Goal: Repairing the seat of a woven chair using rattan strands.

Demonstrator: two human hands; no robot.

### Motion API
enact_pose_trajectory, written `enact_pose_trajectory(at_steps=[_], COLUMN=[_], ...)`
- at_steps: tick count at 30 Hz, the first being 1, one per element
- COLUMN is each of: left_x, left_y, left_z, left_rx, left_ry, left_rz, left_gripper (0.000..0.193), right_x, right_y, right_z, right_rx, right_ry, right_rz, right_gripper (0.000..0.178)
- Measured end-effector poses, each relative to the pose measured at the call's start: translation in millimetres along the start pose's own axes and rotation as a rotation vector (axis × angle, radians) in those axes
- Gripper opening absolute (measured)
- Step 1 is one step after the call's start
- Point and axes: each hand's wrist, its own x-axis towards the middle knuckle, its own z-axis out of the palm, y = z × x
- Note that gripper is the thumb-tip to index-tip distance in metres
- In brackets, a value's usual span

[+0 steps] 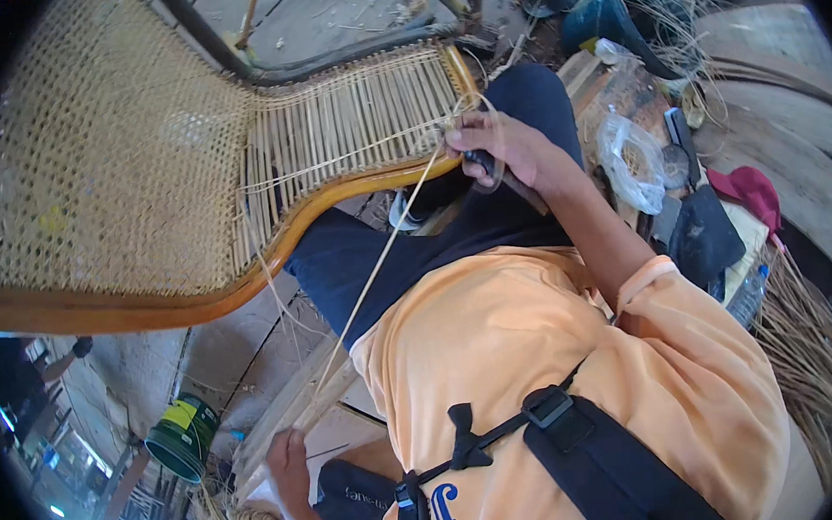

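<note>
A rattan chair lies across the upper left, with a woven cane panel and a curved brown frame. Pale strips run side by side over its narrower end. There, my right hand is closed around a black-handled tool, whose working end is hidden. A thin cane strand stretches taut from beside those fingers down to my left hand. That hand is low on the left, closed on the strand, well away from the chair.
A green bucket stands at lower left, and a dark bucket of loose fibres at upper right. A clear plastic bag, a dark red cap and a bundle of long canes lie on my right. Another person's arm shows far left.
</note>
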Motion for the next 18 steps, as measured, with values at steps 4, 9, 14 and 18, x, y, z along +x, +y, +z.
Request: enact_pose_trajectory(at_steps=[4,9,14,18], left_x=[62,129,139,124], left_y=[42,199,235,226], left_z=[52,120,139,140], left_rx=[0.234,-0.337,-0.570,-0.402], left_ry=[0.081,0.192,-0.107,0.036], left_rz=[0.335,0.877,0.456,0.641], left_gripper=[0.042,0.027,0.020,0.018], right_x=[-7,-19,-26,-34], right_y=[12,14,5,-5], right_z=[41,82,69,56], right_rx=[-0.167,-0.080,-0.053,-0.136], right_ry=[-0.051,-0.221,-0.146,0.021], right_rz=[-0.039,-0.032,-0.043,-0.069], right_gripper=[0.021,0.022,0.022,0.020])
